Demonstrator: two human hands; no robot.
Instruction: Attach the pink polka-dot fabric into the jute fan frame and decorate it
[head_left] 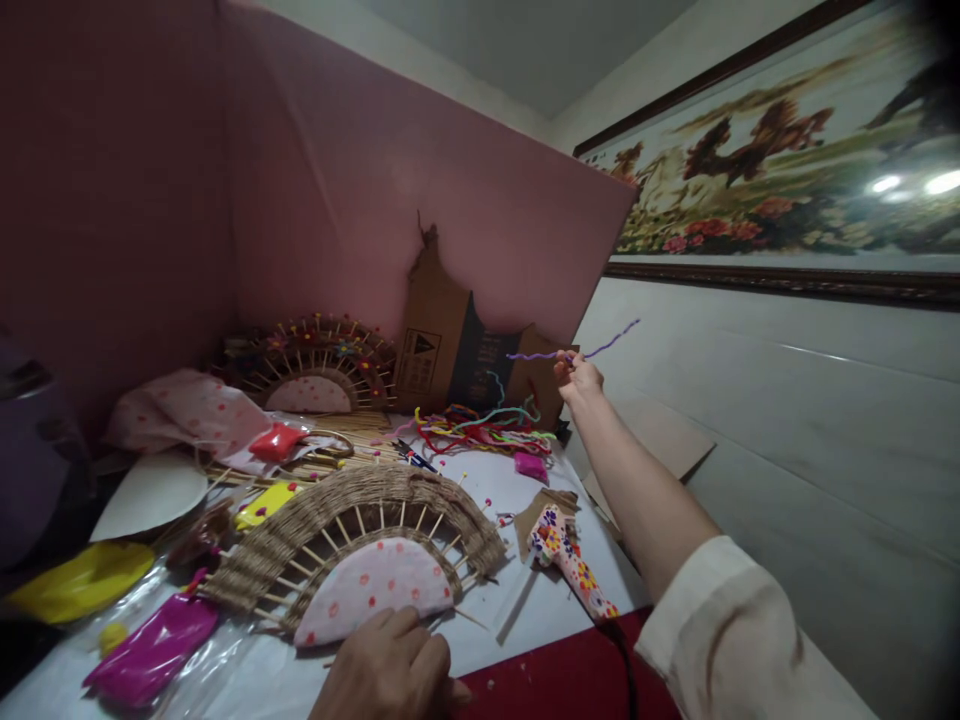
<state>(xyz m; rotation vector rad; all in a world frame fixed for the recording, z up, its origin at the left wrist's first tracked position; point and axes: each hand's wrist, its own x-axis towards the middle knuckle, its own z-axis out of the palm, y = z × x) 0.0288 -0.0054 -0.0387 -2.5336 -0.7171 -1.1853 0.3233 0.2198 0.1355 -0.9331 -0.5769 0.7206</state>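
Note:
My right hand is stretched forward, its fingers pinching a thin purple pipe cleaner near the middle. The slightly wavy ends of the pipe cleaner stick out on both sides. At the near table edge, my left hand is curled at the lower rim of a fan-shaped craft piece. That piece has twine woven over wooden sticks and a white half-circle of cloth with pink dots. My left fingertips are partly hidden. Beyond lies a loose heap of coloured pipe cleaners.
A second fan with bead-tipped sticks leans at the back. Cut cardboard stands beside it. A flowered glue gun lies right of the near fan. Magenta and yellow packets lie left, with dotted cloth behind.

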